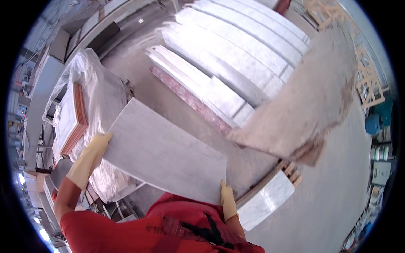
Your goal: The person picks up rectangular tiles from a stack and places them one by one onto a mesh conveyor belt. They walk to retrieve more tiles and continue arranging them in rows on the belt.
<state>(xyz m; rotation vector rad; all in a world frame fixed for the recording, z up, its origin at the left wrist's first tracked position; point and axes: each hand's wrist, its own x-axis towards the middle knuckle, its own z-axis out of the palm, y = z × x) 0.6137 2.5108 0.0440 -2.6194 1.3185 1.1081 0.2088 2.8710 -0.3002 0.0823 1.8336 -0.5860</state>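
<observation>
A large rectangular grey-white stone slab point(166, 152) hangs in front of my body, carried between my two gloved hands. My left hand point(100, 145), in a pale yellow rubber glove, grips the slab's left end. On the opposite short end my right hand point(228, 197), gloved the same way, is closed round the edge near the lower corner. Some fingers of both hands are hidden by the slab. Its left end is raised farther from me than the right.
Long pale stone slabs point(236, 38) lie in rows ahead. A rough brown sheet point(303, 92) covers their right side. A white slab point(266, 200) rests on a wooden pallet point(291, 170) at right. Plastic-wrapped goods point(101, 84) stand at left beside stacked panels point(69, 120).
</observation>
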